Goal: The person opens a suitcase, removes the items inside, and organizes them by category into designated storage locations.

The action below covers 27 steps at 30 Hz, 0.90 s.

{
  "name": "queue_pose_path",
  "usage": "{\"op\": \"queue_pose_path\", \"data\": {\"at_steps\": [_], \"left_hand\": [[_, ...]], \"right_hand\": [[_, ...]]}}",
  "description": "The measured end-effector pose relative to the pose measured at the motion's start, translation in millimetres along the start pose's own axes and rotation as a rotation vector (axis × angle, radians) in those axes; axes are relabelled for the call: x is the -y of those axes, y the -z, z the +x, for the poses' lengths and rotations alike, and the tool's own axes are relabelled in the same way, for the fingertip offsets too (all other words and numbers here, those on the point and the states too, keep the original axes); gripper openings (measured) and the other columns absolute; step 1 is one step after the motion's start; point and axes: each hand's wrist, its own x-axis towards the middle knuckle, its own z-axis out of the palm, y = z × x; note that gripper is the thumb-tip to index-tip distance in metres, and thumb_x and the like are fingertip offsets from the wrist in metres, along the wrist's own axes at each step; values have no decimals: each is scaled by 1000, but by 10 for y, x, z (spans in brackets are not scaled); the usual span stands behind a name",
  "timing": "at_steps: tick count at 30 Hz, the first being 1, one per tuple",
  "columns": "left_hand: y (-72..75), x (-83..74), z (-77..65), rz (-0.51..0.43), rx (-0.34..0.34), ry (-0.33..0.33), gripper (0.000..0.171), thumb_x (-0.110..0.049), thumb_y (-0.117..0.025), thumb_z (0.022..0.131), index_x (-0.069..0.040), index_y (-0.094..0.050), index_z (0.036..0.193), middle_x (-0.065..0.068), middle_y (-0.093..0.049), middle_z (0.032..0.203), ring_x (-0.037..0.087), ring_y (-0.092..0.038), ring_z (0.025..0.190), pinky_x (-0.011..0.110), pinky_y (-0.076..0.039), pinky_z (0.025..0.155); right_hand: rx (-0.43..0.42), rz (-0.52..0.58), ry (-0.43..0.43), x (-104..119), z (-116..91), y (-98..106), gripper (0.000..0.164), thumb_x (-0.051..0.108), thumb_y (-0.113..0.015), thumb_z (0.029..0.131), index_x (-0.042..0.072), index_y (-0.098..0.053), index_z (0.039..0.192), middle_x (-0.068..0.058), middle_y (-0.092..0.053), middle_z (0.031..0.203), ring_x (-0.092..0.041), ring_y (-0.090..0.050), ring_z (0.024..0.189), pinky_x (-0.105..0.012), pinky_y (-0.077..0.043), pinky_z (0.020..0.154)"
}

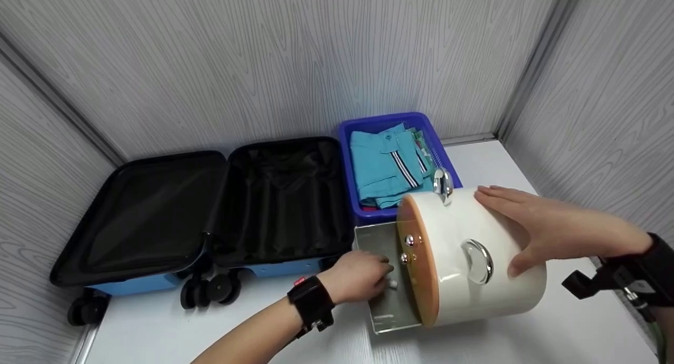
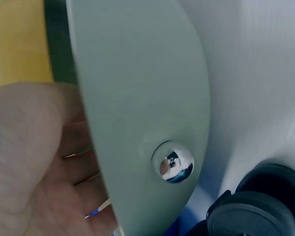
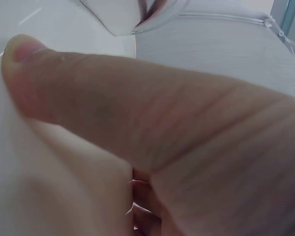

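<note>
A cream-white drum-shaped box (image 1: 500,295) with an orange-rimmed face stands at the right of the table, chrome handles on its body. Out of that face comes a pulled-out grey drawer (image 1: 387,322). My left hand (image 1: 355,277) reaches over the drawer's front, its fingers inside. In the left wrist view, the curved drawer front (image 2: 142,98) with its chrome knob (image 2: 173,162) hides part of the fingers; I cannot tell whether they hold anything. My right hand (image 1: 532,224) rests along the box, fingers straight on top. The thumb (image 3: 78,88) lies against its white side.
An open suitcase (image 1: 287,195), black inside and blue outside, lies at the left with its black wheels (image 1: 224,289) towards me. Behind the box, a blue basket (image 1: 345,158) contains folded turquoise clothes (image 1: 379,164). Grey wood-grain walls enclose the white table.
</note>
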Motion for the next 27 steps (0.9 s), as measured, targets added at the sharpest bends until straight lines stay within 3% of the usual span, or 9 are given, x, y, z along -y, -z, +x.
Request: {"op": "queue_pose_path", "data": {"at_steps": [2, 5, 9, 12, 15, 18, 24, 27], "left_hand": [[37, 23, -81, -58, -73, 60, 17, -22, -64, 99, -12, -74, 108, 1, -70, 103, 19, -68, 95, 36, -55, 82], [102, 61, -252, -143, -172, 189, 33, -23, -65, 99, -6, -70, 127, 5, -69, 119, 21, -66, 107, 36, -55, 91], [104, 105, -490, -226, -269, 321, 31, -20, -69, 96, -5, -71, 123, 5, -71, 111, 21, -67, 99, 35, -57, 82], [14, 105, -594, -252, -265, 362, 26, -19, -72, 93, -5, -75, 114, 3, -71, 101, 20, -67, 90, 35, -57, 75], [-109, 88, -615, -257, -219, 362, 23, -20, -75, 90, -7, -77, 109, 2, -71, 97, 20, -66, 87, 35, -56, 74], [-225, 80, -575, -246, -186, 349, 17, -22, -77, 90, -10, -77, 102, 1, -72, 94, 19, -65, 84, 34, -54, 73], [-320, 93, -498, -239, -173, 354, 6, -18, -77, 89, -14, -74, 87, -3, -70, 83, 16, -63, 77, 34, -53, 75], [-325, 100, -475, -249, -178, 346, 6, -15, -76, 89, -13, -73, 84, -3, -70, 82, 17, -66, 79, 36, -53, 79]], "right_hand": [[0, 2, -1, -1, -1, 2, 131, 47, -95, 61, 15, -22, 165, -6, -19, 170, -30, -15, 155, -58, -24, 118], [-4, 2, -1, 0, -15, 11, 130, 47, -95, 62, 17, -21, 165, -4, -18, 170, -28, -15, 155, -47, -22, 120], [-13, 14, 9, -8, -38, 16, 129, 48, -94, 62, 19, -21, 165, -2, -18, 170, -26, -14, 155, -22, -14, 116], [-14, 25, 15, -16, -49, 16, 129, 49, -94, 62, 19, -21, 165, -2, -17, 170, -26, -14, 156, -10, -8, 110], [-16, 20, 15, -23, -53, 15, 129, 49, -94, 62, 18, -21, 165, -3, -18, 170, -27, -14, 156, -7, -5, 107], [-15, 20, 14, -25, -45, 12, 130, 49, -94, 62, 17, -22, 165, -3, -18, 170, -28, -14, 155, -10, -6, 110], [-3, 18, 11, -13, -9, -2, 129, 49, -94, 62, 15, -22, 165, -5, -19, 170, -30, -14, 155, -46, -21, 120], [-4, 12, 11, -13, -8, -5, 129, 48, -94, 62, 15, -22, 165, -5, -19, 169, -30, -15, 155, -51, -22, 119]]}}
